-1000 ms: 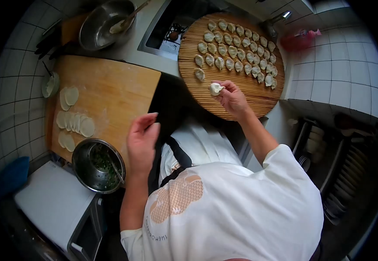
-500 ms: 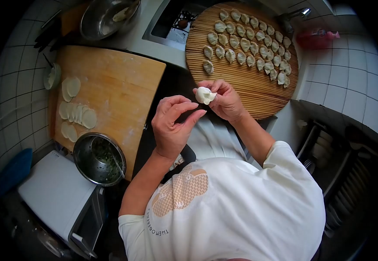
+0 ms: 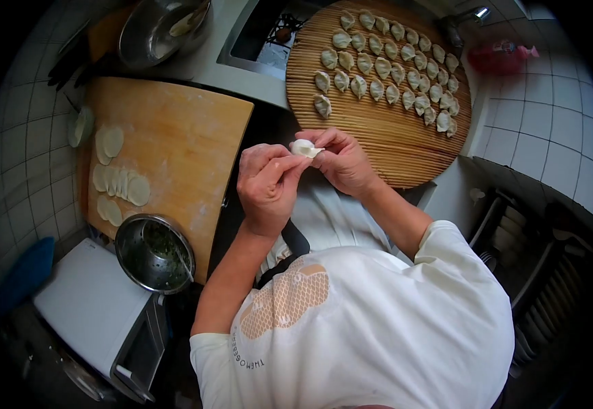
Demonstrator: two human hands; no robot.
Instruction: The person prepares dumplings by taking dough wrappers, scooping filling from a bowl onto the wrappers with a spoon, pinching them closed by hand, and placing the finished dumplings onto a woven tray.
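Observation:
A white dumpling is held in the air between my two hands, in front of my body. My left hand pinches its near edge between thumb and fingers. From the other side, my right hand grips it with thumb and forefinger. Several finished dumplings lie in rows on a round slatted tray just beyond my right hand. To the left, flat dough wrappers rest on a floured wooden board. A steel bowl of green filling with a utensil in it stands at the board's near edge.
Another steel bowl stands at the back left, and a small bowl by the tiled wall. A tap and a pink bottle are behind the tray. Below on the right is a dish rack; a white appliance stands at left.
My left hand has closed from an open pinch onto the dumpling. The dumpling and my right hand have shifted slightly left.

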